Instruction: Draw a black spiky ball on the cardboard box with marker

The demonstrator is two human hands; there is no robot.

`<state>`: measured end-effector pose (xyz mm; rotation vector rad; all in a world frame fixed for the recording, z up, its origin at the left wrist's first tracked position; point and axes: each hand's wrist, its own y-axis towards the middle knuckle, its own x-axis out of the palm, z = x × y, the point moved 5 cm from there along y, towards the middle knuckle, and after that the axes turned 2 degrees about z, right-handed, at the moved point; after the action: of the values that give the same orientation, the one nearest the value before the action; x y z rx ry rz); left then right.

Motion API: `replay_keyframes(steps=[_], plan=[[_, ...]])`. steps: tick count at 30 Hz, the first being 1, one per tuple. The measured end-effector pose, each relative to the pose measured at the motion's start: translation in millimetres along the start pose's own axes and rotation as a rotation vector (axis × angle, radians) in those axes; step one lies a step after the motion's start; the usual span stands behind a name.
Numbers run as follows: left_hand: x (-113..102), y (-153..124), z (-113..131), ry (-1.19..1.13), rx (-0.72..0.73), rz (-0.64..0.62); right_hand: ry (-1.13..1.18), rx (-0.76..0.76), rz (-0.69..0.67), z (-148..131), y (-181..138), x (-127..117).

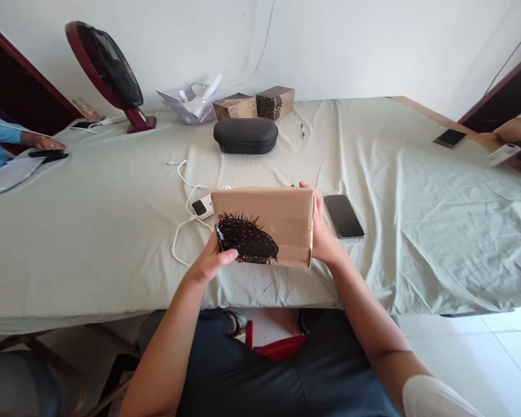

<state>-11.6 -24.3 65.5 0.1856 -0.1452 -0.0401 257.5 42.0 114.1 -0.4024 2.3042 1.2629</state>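
Observation:
A brown cardboard box (269, 217) with clear tape and a black scribbled patch stands tilted near the table's front edge. My right hand (321, 231) grips its right side, thumb on the top corner. My left hand (215, 258) is closed at the box's lower left, pinching a dark pen or marker (219, 237) whose tip rests on the scribble. A white power bank (202, 205) with a white cable (182, 223) lies just behind the box on the left. A black phone (342, 215) lies flat beside my right hand.
A pale green cloth (113, 231) covers the table. At the back stand a red-black fan (108, 66), a black case (245, 136), two small boxes (254, 104) and a plastic bag (193, 104). Another person's hand (43, 142) rests far left. Another phone (449, 138) lies far right.

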Motion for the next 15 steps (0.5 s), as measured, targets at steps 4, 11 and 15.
replay_keyframes(steps=[4, 11, 15], plan=[[0.2, 0.7, -0.3, 0.055, -0.024, 0.146, -0.065, -0.016, 0.001, -5.1, 1.4, 2.9], [13.0, 4.8, 3.8, 0.124, -0.013, 0.176, -0.022, 0.053, -0.006, 2.7, 0.9, 3.2], [16.9, 9.2, 22.8, 0.199, 0.05, 0.152, 0.04, 0.079, 0.029, 7.2, -1.3, 1.0]])
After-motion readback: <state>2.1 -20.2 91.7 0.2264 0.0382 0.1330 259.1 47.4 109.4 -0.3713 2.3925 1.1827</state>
